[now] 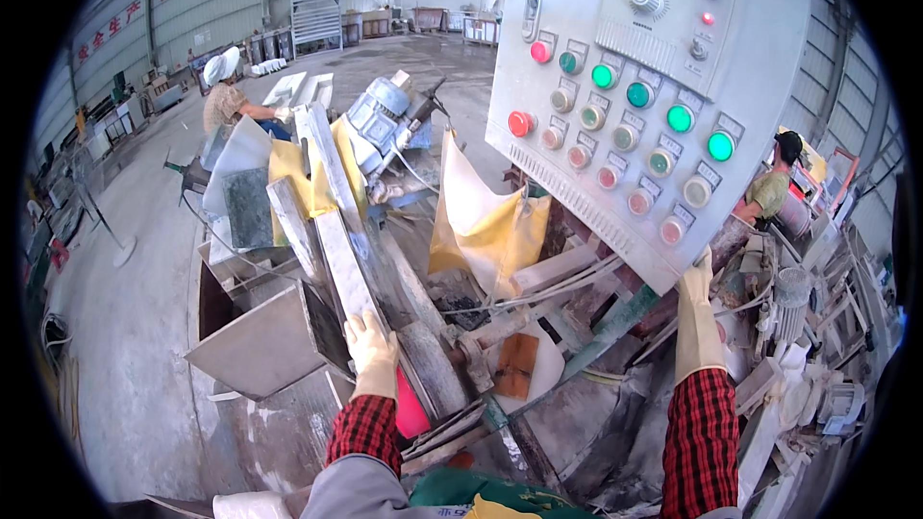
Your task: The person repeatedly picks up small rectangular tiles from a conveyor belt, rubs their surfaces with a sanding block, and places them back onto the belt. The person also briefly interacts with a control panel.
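Reaching forward — left hand (pixel 373 354) flat on stone strip (pixel 343 269); right hand (pixel 698 322) gripping control panel (pixel 642 96) edge.

The left hand (pixel 373 351) rests on the near end of the stone strip (pixel 332 221), which runs away toward eleven o'clock. The right hand (pixel 698 319) touches the lower edge of the control panel (pixel 635 86) at two o'clock. Between the hands lies the machine bed (pixel 452 346). The motor (pixel 380 120) sits behind it at twelve. A metal chute (pixel 255 341) lies left of the strip, at nine.
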